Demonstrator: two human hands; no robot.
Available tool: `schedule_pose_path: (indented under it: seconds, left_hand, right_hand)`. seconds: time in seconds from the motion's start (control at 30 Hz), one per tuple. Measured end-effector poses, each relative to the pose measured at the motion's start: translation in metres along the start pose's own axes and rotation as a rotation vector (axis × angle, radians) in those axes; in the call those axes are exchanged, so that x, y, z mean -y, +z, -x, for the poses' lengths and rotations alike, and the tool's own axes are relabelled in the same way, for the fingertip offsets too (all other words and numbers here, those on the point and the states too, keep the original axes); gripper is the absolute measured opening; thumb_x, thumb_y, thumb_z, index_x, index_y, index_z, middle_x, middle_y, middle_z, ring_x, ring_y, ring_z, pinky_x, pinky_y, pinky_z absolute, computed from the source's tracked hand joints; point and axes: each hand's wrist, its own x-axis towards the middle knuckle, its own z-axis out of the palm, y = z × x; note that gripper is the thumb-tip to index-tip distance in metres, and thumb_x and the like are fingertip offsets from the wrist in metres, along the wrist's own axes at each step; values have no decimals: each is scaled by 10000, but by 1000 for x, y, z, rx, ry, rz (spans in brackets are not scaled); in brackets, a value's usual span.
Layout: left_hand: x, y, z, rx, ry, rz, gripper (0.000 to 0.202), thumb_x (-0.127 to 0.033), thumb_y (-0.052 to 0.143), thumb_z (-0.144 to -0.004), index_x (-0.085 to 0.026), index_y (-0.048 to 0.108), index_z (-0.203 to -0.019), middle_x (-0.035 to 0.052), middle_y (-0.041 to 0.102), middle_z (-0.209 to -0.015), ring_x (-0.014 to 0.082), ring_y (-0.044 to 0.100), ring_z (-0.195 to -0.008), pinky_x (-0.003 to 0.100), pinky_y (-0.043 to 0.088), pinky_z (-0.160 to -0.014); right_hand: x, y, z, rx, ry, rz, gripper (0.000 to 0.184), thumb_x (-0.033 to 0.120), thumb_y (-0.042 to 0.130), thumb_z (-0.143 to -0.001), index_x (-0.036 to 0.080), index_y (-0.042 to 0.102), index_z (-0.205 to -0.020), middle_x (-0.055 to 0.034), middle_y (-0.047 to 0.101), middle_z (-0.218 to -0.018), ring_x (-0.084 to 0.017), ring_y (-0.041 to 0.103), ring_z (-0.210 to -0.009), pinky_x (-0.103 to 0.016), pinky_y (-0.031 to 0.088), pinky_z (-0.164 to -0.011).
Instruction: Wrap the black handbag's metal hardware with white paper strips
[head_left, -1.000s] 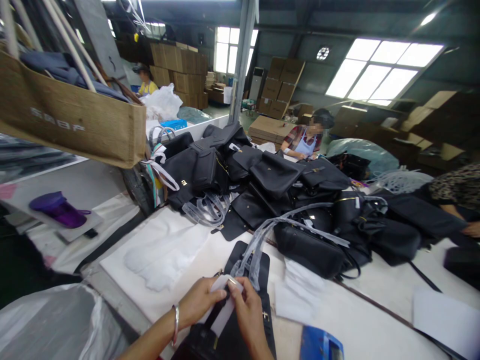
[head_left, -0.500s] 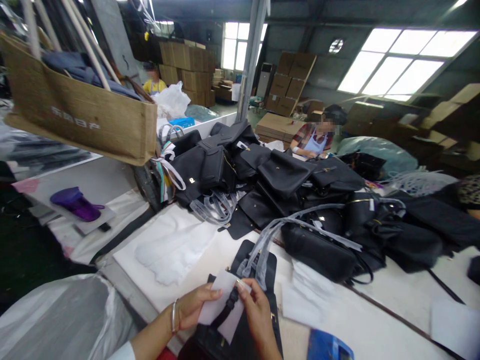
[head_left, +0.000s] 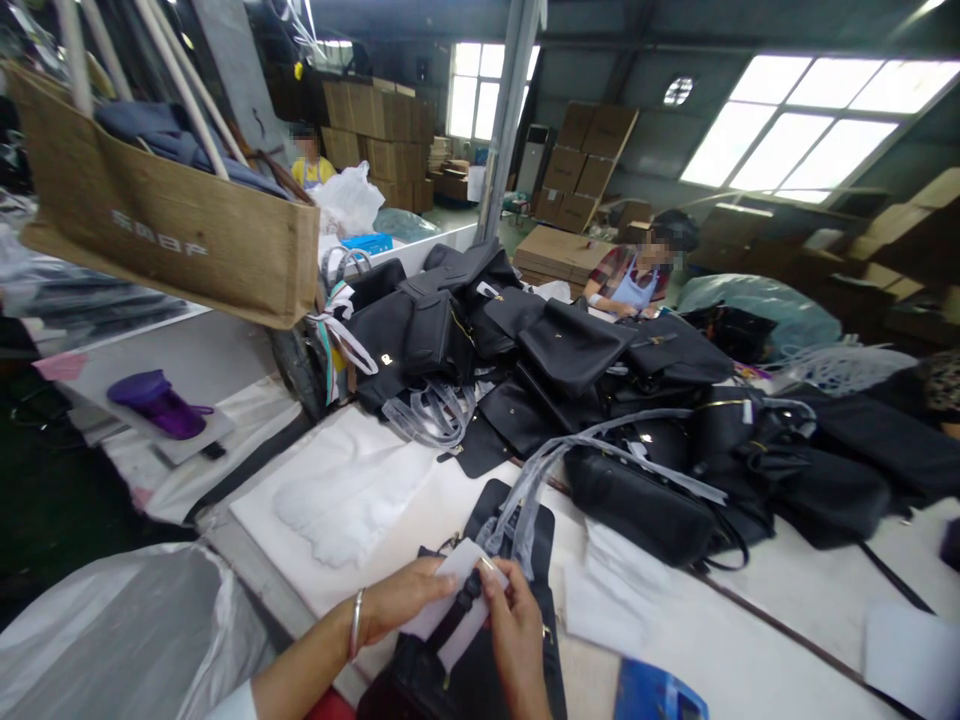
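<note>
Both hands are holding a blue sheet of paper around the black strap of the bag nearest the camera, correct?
Not quite: the paper is white, not blue, as the head view shows. The left hand and right hand do hold it around the black strap of the nearest bag.

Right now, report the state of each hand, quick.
Left hand: closed, pinching the thin white wrapping sheet laid around the black bag handle.
Right hand: closed, pinching the same sheet's other edge.
</note>
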Motion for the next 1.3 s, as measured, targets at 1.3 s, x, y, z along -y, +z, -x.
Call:
schedule_pose_path:
  seconds: [1.3]
  left_hand:
    - [24,24,-12,-244,129,-126,345,-324,477,-845,-120,659,-1056,54,704,-801,203,625,-743,305,462,-702]
  right_hand:
    - [-9,-20,9,286,121,-563,470,546,518,-860,166,578,-1130,-28,599,-704,-133,553,-592,-254,467,-570]
